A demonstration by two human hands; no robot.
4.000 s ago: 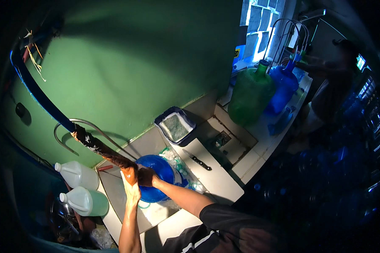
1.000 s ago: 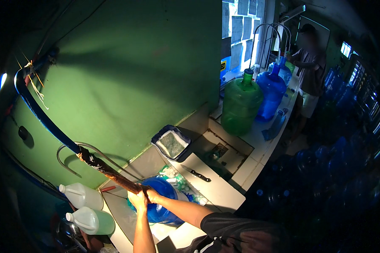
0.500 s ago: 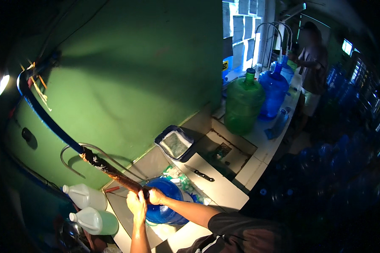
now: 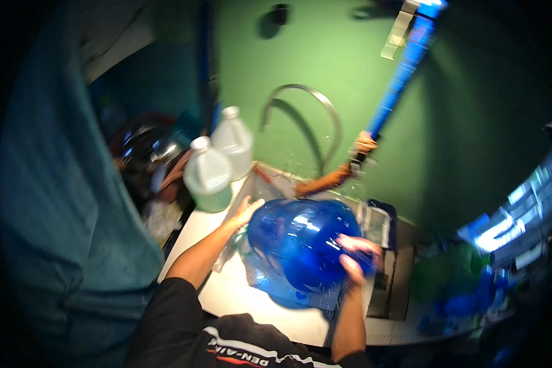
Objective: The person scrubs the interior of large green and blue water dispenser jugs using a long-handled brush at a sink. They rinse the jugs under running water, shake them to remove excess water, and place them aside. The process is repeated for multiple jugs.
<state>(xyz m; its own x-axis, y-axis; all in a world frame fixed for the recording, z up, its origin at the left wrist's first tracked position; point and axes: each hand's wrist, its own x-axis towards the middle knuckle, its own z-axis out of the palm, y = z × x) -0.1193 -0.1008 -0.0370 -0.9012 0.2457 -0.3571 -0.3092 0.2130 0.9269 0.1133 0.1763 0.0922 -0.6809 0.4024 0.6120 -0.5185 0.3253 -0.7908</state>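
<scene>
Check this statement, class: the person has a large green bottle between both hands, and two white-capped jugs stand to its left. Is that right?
Not quite. The large bottle between the left hand and the right hand is blue, not green, as the head view shows. Two white-capped jugs do stand to its left.

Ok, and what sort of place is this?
Likely a bottle-washing spot, perhaps in a water-refilling shop: there is a large blue bottle, a curved metal pipe by the green wall, and two handled plastic jugs, the nearer holding greenish liquid.
</scene>
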